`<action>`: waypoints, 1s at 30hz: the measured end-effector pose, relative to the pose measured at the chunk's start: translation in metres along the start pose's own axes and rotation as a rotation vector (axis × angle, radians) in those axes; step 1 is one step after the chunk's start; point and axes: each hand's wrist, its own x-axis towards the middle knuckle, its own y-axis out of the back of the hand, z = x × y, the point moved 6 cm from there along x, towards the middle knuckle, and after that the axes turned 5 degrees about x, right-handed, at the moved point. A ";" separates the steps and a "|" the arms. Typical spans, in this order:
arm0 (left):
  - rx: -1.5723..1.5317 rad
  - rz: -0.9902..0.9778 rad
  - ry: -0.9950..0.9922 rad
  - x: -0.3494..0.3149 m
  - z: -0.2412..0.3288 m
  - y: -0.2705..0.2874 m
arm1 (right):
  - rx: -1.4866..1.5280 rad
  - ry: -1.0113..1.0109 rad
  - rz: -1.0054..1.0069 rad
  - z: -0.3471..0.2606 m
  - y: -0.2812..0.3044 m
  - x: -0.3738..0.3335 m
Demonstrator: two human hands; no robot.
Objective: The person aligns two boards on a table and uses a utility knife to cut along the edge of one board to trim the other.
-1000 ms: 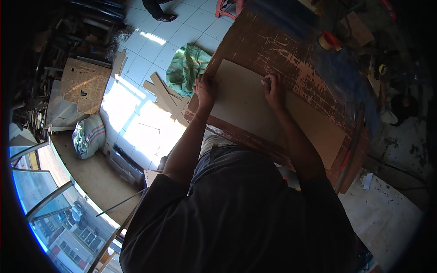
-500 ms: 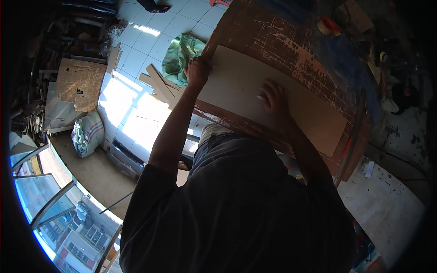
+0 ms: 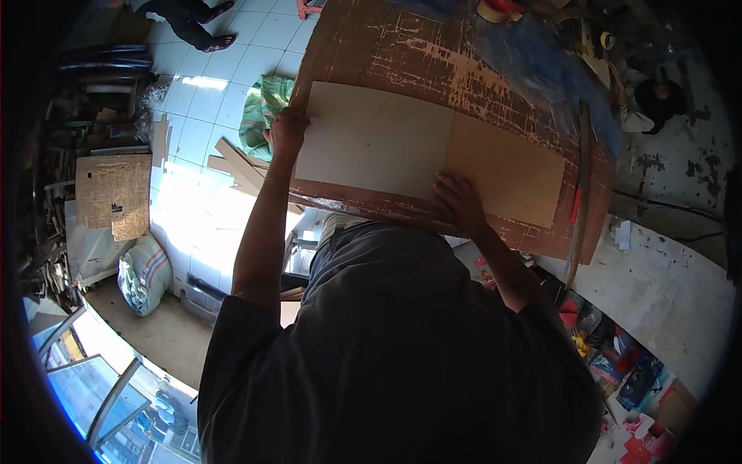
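Observation:
A long flat sheet of board lies on the worn brown worktable (image 3: 402, 46). Its left part is a grey board (image 3: 371, 139) and its right part a tan board (image 3: 506, 170); I cannot tell whether these are two joined or overlapping pieces. At the left end, my left hand (image 3: 287, 133) is closed around the grey board's edge, at the table's side. My right hand (image 3: 461, 203) lies on the near edge by the seam, fingers stretched out and holding nothing.
Along the table's right side lies a long straight bar (image 3: 581, 185) beside a red-handled tool (image 3: 576, 206). Tape rolls (image 3: 498, 9) sit at the far edge. A green sack (image 3: 263, 112) and board strips (image 3: 236, 164) are on the tiled floor. Other people (image 3: 185, 19) (image 3: 657, 104) are nearby.
My right hand has slid from the middle of the board to its near edge. The view has shifted, and more of a person's legs shows at the far left.

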 end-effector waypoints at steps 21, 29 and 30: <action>-0.090 0.030 0.033 -0.015 0.026 0.027 | -0.177 0.156 0.078 -0.001 -0.026 -0.011; 0.125 0.087 0.028 -0.039 0.034 0.039 | -0.145 0.180 0.080 -0.003 -0.026 -0.015; 0.129 0.102 0.036 -0.044 0.033 0.041 | -0.157 0.177 0.085 0.000 -0.029 -0.016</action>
